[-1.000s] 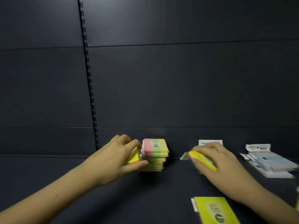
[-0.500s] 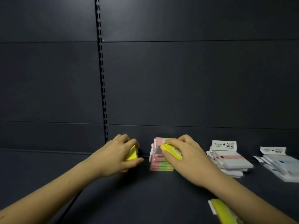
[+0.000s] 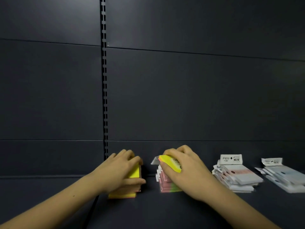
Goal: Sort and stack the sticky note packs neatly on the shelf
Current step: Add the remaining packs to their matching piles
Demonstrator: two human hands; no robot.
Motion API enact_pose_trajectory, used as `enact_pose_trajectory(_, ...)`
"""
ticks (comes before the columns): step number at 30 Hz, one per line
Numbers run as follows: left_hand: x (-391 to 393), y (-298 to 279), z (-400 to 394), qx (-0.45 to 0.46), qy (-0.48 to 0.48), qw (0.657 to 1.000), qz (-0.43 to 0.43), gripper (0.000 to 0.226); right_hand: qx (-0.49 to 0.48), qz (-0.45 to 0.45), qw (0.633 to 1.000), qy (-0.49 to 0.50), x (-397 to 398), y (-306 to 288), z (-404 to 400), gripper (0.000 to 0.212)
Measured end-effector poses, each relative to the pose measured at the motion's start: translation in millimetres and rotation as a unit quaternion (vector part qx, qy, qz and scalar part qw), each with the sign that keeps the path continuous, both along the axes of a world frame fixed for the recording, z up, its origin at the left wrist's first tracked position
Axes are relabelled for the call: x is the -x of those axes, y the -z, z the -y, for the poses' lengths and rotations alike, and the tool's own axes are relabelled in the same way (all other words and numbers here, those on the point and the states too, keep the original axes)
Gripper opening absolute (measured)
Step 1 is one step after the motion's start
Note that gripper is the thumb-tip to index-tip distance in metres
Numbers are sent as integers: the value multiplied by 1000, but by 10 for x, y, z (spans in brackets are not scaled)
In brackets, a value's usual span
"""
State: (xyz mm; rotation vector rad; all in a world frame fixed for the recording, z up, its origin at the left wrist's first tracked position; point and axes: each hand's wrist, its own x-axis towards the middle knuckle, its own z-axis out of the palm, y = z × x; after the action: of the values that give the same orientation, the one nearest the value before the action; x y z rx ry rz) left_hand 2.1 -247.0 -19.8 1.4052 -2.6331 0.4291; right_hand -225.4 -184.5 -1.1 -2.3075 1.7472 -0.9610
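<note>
A stack of yellow sticky note packs (image 3: 125,194) stands on the dark shelf (image 3: 156,210) left of centre. My left hand (image 3: 120,172) lies over it, fingers and thumb curled round its upper packs. To its right stands a stack of pink-and-green packs (image 3: 168,187). My right hand (image 3: 183,169) grips a single yellow pack (image 3: 170,162), tilted, on top of that pink-and-green stack. Much of both stacks is hidden by my hands.
Further right lie a pile of white-and-pink wrapped packs (image 3: 237,177) and a pile of white-and-pale-blue packs (image 3: 283,177). The dark back panel rises close behind the stacks, with a slotted upright (image 3: 104,80) above my left hand.
My right hand has carried the single yellow pack leftward from the open shelf onto the pink-and-green stack. My left hand has stayed on the yellow stack. The view has shifted left.
</note>
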Motion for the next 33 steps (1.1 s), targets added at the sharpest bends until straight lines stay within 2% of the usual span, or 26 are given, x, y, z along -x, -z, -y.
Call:
enact_pose_trajectory(5,-22,50,133,-24,20,999,-11,70,8,-14,1000,9,-75,-53,4,31)
enact_pose_trajectory(19,7,109,183,-42,15,999,-1,82,-5,-21,1000,12,-213,-58,119,33)
enact_pose_trajectory(22,2,101,178,-94,2,994,-56,95,-5,-20,1000,15,-291,-75,171,35)
enact_pose_trajectory(25,-72,51,197,-96,-8,990,-102,111,-13,-20,1000,14,-408,-110,232,34)
enact_pose_trajectory(30,-361,-58,189,-73,-24,993,-90,118,-36,-34,998,24,-708,-135,352,39)
enact_pose_trajectory(33,-552,-89,141,-70,-32,993,-86,118,-50,-83,994,50,-922,-123,423,46)
